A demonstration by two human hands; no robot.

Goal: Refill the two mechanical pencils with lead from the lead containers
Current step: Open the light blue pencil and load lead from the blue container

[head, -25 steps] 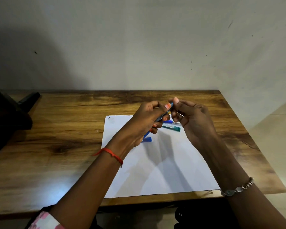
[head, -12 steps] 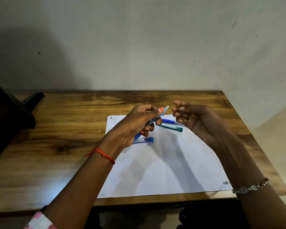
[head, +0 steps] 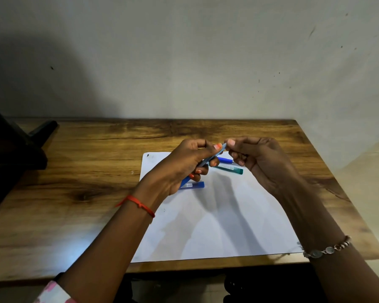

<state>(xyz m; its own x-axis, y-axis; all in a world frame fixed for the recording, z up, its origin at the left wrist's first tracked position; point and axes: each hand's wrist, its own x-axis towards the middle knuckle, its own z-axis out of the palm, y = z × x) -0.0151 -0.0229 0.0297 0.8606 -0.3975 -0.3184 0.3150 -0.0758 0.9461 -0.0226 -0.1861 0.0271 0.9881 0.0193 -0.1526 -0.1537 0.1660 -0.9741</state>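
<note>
My left hand (head: pixel 184 165) grips a light blue mechanical pencil (head: pixel 219 151), tilted with its top end up and to the right. My right hand (head: pixel 260 158) has its fingers curled, and its thumb and forefinger pinch at that top end. Whether they also hold a lead or a cap is hidden. On the white paper (head: pixel 228 226) lie a blue lead container (head: pixel 194 185), a green lead container (head: pixel 231 170) and a dark blue pencil (head: pixel 224 160), the last partly hidden behind my hands.
The paper lies on a wooden table (head: pixel 85 171) against a plain wall. A dark object (head: pixel 11 147) stands at the table's left edge. The table's right edge drops to a pale floor (head: pixel 368 171).
Half a second ago my right hand was apart from the pencil, to the right. It has come back left, and its fingertips meet the pencil's top end again. My left hand barely moved.
</note>
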